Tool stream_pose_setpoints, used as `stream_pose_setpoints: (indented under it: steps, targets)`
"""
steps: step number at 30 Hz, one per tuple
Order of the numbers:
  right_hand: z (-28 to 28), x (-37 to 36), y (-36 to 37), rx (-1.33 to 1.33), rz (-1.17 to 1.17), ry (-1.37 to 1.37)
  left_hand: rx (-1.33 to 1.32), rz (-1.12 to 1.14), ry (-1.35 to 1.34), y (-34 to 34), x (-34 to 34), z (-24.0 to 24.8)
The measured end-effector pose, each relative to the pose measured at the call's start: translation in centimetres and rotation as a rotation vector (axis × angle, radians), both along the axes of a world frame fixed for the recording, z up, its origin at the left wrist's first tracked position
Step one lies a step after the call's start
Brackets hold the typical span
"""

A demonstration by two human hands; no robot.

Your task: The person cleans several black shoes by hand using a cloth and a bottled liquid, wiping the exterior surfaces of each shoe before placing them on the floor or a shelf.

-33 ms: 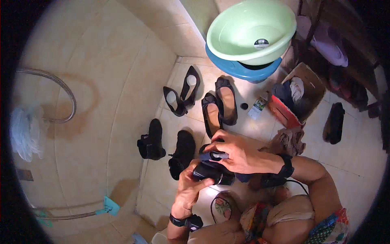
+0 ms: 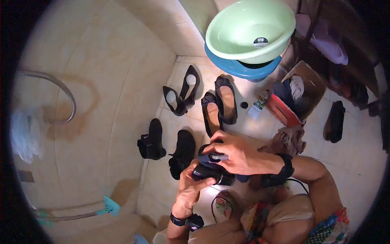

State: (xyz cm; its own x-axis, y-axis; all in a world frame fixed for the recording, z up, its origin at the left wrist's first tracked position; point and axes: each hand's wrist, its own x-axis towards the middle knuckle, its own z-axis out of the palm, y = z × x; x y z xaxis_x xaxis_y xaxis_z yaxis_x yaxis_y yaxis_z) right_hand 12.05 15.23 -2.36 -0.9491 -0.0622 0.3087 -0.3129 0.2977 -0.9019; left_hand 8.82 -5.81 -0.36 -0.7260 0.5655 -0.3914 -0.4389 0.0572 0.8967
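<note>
A tiled floor (image 2: 252, 128) meets a cream wall (image 2: 93, 93) in a small room where a person sits low over a black shoe (image 2: 206, 172). The shoe lies between the two hands, its shiny surface against the fingers of the left hand (image 2: 190, 185), which clasp it with the thumb on the near side. The right hand (image 2: 239, 156), fingers bent, grips a dark blue cloth (image 2: 208, 161) just above the shoe and hides part of it; whether cloth and shoe touch cannot be told. Beyond, the right hand overlaps the near end of two flats (image 2: 227, 103). Two pumps (image 2: 191, 83) stand farther off, two ankle boots (image 2: 181, 152) to the left: six shoes in three pairs. Past them are two basins, one green (image 2: 233, 44), one blue (image 2: 237, 70); to the right, one red-sided box (image 2: 283, 113) holding fabric, and one crumpled brown rag (image 2: 291, 140).
</note>
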Motion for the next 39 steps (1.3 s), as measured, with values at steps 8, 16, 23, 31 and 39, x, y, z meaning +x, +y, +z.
stream_pose_setpoints:
  steps: [8, 16, 23, 31, 39]
  targets:
    - [-3.2, -0.4, -0.3, 0.119, -0.128, 0.085, 0.081, 0.163, -0.069, -0.2, 0.1, 1.8]
    - [1.8, 1.3, -2.2, 0.011, 0.015, 0.328, 0.23, 0.478, -0.273, -0.7, 0.5, 0.3]
    - [-1.3, -1.0, 0.4, 0.186, -0.22, 0.1, 0.358, 0.265, 0.01, -1.2, -0.7, 0.2]
    - [0.5, -1.3, 0.7, 0.102, -0.239, 0.303, 0.564, 0.392, -0.117, -0.8, -1.2, 0.7]
    - [3.5, -0.5, -1.3, 0.025, -0.013, 0.5, 0.523, 0.455, -0.146, -0.4, -1.3, 1.6]
